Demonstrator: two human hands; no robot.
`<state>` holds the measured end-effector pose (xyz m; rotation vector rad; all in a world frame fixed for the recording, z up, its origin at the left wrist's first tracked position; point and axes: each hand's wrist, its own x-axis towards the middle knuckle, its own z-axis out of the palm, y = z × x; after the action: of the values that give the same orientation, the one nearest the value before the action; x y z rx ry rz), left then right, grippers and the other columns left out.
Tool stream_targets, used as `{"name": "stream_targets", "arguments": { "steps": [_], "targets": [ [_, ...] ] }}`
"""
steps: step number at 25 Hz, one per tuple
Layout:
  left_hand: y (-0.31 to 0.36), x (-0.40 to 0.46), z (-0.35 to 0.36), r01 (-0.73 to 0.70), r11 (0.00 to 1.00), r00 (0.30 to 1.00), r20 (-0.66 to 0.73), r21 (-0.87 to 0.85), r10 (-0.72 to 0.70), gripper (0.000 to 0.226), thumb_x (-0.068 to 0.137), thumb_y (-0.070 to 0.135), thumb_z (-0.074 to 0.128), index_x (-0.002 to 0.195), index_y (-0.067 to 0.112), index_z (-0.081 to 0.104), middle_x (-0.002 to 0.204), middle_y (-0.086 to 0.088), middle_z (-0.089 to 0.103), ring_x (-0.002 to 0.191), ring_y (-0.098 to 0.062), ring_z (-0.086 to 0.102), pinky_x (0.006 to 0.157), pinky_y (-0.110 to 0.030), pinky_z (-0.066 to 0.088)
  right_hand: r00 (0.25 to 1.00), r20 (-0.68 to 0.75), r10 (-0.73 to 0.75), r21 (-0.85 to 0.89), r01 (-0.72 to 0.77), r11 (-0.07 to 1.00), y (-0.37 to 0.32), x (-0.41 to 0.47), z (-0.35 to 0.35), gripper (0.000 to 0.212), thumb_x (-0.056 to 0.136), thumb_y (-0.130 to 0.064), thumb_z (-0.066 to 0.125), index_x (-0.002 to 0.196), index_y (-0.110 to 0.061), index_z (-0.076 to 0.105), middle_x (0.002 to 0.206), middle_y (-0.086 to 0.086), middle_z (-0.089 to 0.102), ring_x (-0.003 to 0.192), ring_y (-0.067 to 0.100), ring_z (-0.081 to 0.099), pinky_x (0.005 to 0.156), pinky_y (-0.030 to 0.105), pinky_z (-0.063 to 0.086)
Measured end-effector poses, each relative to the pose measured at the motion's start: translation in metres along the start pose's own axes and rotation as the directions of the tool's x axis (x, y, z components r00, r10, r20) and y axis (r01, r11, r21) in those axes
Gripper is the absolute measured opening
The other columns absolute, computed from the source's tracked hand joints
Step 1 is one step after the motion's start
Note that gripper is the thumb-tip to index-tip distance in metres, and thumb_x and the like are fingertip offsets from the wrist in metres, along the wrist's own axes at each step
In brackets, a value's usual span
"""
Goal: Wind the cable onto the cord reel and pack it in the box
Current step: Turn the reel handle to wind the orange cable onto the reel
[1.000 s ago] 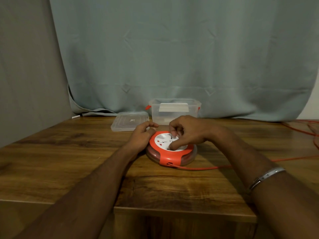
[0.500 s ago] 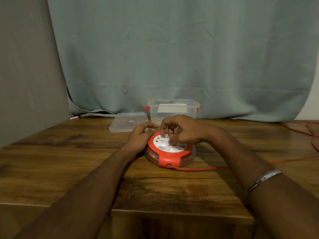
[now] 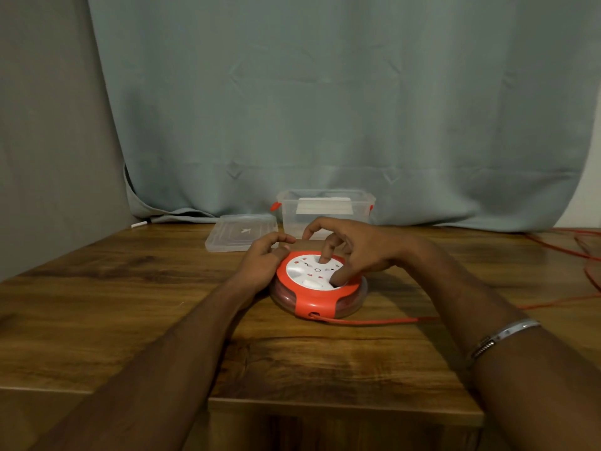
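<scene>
The cord reel (image 3: pixel 318 286), round with an orange frame and a white socket face, lies flat on the wooden desk (image 3: pixel 130 304), about midway between the front and back edges. The left hand (image 3: pixel 264 258) cups the reel's left rim, fingers curled against it. The right hand (image 3: pixel 353 247) rests on top, a fingertip and the thumb pressed onto the white face, the other fingers lifted. The orange cable (image 3: pixel 383 320) leaves the reel's front slot and runs along the desk toward the right edge, where more of it lies in loose loops. Behind the reel, near the back edge, stands the clear box (image 3: pixel 325 208), open, with its lid (image 3: pixel 241 232) lying flat just left of it.
</scene>
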<state>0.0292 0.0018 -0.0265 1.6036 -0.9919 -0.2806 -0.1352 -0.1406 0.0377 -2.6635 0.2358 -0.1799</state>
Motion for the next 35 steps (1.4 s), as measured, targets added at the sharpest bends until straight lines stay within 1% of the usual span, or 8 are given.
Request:
{"name": "stream_targets", "arguments": {
  "steps": [5, 9, 12, 18, 21, 25, 30, 35],
  "targets": [
    [0.0, 0.002, 0.001, 0.01, 1.0, 1.0, -0.003, 0.016, -0.01, 0.025, 0.104, 0.018, 0.047, 0.122, 0.02, 0.064, 0.108, -0.006, 0.069, 0.082, -0.019, 0.069, 0.056, -0.024, 0.053, 1.0, -0.023, -0.001, -0.025, 0.0, 1.0, -0.003, 0.001, 0.003, 0.064, 0.073, -0.027, 0.09, 0.121, -0.04, 0.049, 0.097, 0.003, 0.074, 0.094, 0.011, 0.066, 0.077, 0.028, 0.052],
    [-0.001, 0.002, 0.001, 0.004, 1.0, 1.0, -0.013, 0.011, -0.004, 0.023, 0.103, 0.017, 0.048, 0.119, 0.018, 0.065, 0.106, -0.01, 0.07, 0.078, -0.017, 0.068, 0.055, -0.022, 0.053, 0.997, -0.069, -0.024, -0.119, 0.016, 0.993, -0.006, 0.002, 0.009, 0.042, 0.072, -0.039, 0.089, 0.1, -0.028, 0.059, 0.072, 0.003, 0.069, 0.062, 0.008, 0.058, 0.057, 0.029, 0.044],
    [-0.002, 0.002, 0.001, 0.008, 1.0, 1.0, -0.012, 0.011, -0.008, 0.024, 0.103, 0.017, 0.048, 0.12, 0.018, 0.065, 0.107, -0.01, 0.07, 0.082, -0.018, 0.069, 0.056, -0.021, 0.054, 0.997, -0.078, -0.019, -0.167, 0.006, 0.986, -0.009, 0.005, 0.013, 0.03, 0.074, -0.044, 0.086, 0.081, -0.023, 0.065, 0.061, -0.01, 0.06, 0.055, 0.004, 0.051, 0.055, 0.028, 0.04],
    [-0.001, 0.002, 0.001, -0.006, 1.0, 1.0, -0.004, -0.005, 0.006, 0.023, 0.102, 0.015, 0.049, 0.117, 0.017, 0.066, 0.105, -0.014, 0.071, 0.081, -0.021, 0.068, 0.059, -0.026, 0.055, 0.986, -0.157, -0.059, -0.163, 0.033, 0.986, -0.013, 0.009, 0.021, 0.036, 0.081, -0.045, 0.08, 0.059, -0.02, 0.065, 0.053, -0.009, 0.062, 0.052, 0.004, 0.054, 0.057, 0.033, 0.044],
    [-0.001, 0.002, 0.0, 0.011, 1.0, 1.0, 0.005, -0.007, -0.011, 0.024, 0.103, 0.016, 0.048, 0.119, 0.018, 0.065, 0.105, -0.015, 0.071, 0.08, -0.022, 0.067, 0.059, -0.029, 0.054, 0.965, -0.231, -0.124, -0.126, 0.096, 0.987, -0.014, 0.007, 0.014, 0.014, 0.08, -0.019, 0.08, 0.082, -0.027, 0.07, 0.066, -0.011, 0.069, 0.062, 0.005, 0.061, 0.062, 0.036, 0.051],
    [-0.001, 0.003, 0.001, 0.011, 1.0, 1.0, 0.002, 0.018, -0.011, 0.025, 0.103, 0.017, 0.047, 0.121, 0.019, 0.065, 0.108, -0.013, 0.069, 0.079, -0.019, 0.067, 0.051, -0.02, 0.049, 0.993, -0.067, -0.094, 0.007, 0.094, 0.996, -0.007, 0.0, 0.002, 0.062, 0.07, 0.012, 0.069, 0.12, -0.022, 0.057, 0.113, -0.003, 0.078, 0.059, -0.009, 0.059, 0.05, 0.018, 0.044],
    [-0.002, 0.002, 0.001, 0.023, 1.0, 1.0, 0.01, 0.016, -0.023, 0.025, 0.104, 0.019, 0.047, 0.122, 0.021, 0.064, 0.111, -0.011, 0.069, 0.085, -0.019, 0.069, 0.051, -0.019, 0.05, 0.999, 0.049, -0.013, 0.017, 0.013, 1.0, 0.004, 0.003, -0.002, 0.072, 0.077, 0.008, 0.074, 0.132, -0.029, 0.046, 0.126, 0.0, 0.073, 0.062, -0.022, 0.058, 0.055, 0.005, 0.045],
    [-0.004, 0.004, 0.001, 0.02, 0.999, 1.0, -0.004, 0.026, -0.02, 0.023, 0.104, 0.02, 0.047, 0.118, 0.025, 0.064, 0.114, -0.012, 0.067, 0.075, -0.013, 0.065, 0.044, -0.014, 0.046, 1.0, 0.01, -0.012, 0.063, 0.012, 0.998, 0.007, 0.003, 0.001, 0.074, 0.076, -0.001, 0.082, 0.129, -0.032, 0.042, 0.116, 0.001, 0.073, 0.071, 0.002, 0.064, 0.062, 0.022, 0.049]
  ]
}}
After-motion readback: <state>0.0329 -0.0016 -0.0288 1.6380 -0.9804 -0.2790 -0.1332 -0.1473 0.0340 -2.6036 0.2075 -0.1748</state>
